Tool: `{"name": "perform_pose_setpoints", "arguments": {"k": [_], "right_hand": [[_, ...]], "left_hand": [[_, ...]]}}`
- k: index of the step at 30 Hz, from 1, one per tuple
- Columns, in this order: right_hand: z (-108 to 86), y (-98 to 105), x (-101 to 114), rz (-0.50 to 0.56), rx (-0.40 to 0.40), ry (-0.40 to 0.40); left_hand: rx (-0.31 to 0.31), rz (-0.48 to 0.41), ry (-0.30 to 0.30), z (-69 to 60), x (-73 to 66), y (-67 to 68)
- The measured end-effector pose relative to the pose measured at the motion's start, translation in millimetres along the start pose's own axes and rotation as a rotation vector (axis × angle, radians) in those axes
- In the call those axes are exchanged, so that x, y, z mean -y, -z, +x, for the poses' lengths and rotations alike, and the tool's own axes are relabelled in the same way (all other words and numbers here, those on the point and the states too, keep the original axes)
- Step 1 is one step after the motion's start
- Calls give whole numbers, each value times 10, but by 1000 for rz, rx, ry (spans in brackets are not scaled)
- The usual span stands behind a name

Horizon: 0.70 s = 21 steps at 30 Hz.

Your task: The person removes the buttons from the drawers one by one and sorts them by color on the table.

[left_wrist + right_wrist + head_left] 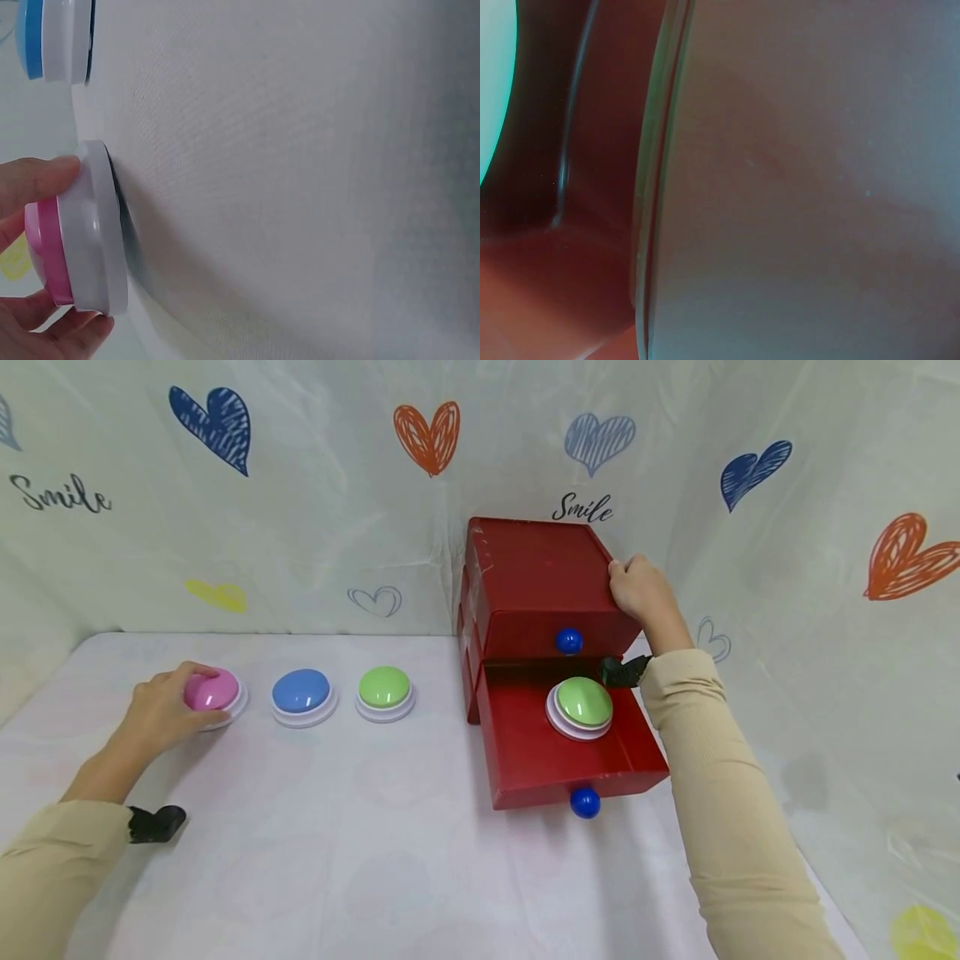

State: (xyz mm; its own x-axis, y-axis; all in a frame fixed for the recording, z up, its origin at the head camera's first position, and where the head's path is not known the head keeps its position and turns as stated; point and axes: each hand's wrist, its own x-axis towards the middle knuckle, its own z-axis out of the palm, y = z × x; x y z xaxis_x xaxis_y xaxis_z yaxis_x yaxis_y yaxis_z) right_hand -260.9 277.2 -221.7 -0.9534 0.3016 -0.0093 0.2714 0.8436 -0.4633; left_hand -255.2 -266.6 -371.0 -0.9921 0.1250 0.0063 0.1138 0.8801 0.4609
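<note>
In the head view my left hand (161,706) grips a pink dome push button (212,691) with a white base, at the table's left. The left wrist view shows thumb and fingers on opposite sides of this pink button (94,232); its base looks slightly tilted off the cloth. My right hand (641,589) holds the upper right edge of a red two-drawer box (543,564), fingers partly hidden. The lower drawer (525,772) is pulled out, with a green push button (585,702) inside. The right wrist view shows the red box close up, without the hand.
A blue push button (302,693) and another green push button (385,688) stand in a row between the pink one and the box. Blue knobs (585,802) front the drawers. Behind the white-covered table (337,843) hangs a curtain (322,518) printed with hearts.
</note>
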Motion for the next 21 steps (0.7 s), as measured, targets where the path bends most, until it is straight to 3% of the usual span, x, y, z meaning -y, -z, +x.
{"name": "perform_pose_setpoints", "arguments": {"k": [12,18,21], "right_hand": [[6,-14,3,0,-6,-5],[-1,-14,-6,1,-10,-3],[6,-11,-10,-6,-18,3]], "left_hand": [[113,1,4,16,68,45],[102,-8,-11,11,69,41],[121,-2,34,9,52,45]]}}
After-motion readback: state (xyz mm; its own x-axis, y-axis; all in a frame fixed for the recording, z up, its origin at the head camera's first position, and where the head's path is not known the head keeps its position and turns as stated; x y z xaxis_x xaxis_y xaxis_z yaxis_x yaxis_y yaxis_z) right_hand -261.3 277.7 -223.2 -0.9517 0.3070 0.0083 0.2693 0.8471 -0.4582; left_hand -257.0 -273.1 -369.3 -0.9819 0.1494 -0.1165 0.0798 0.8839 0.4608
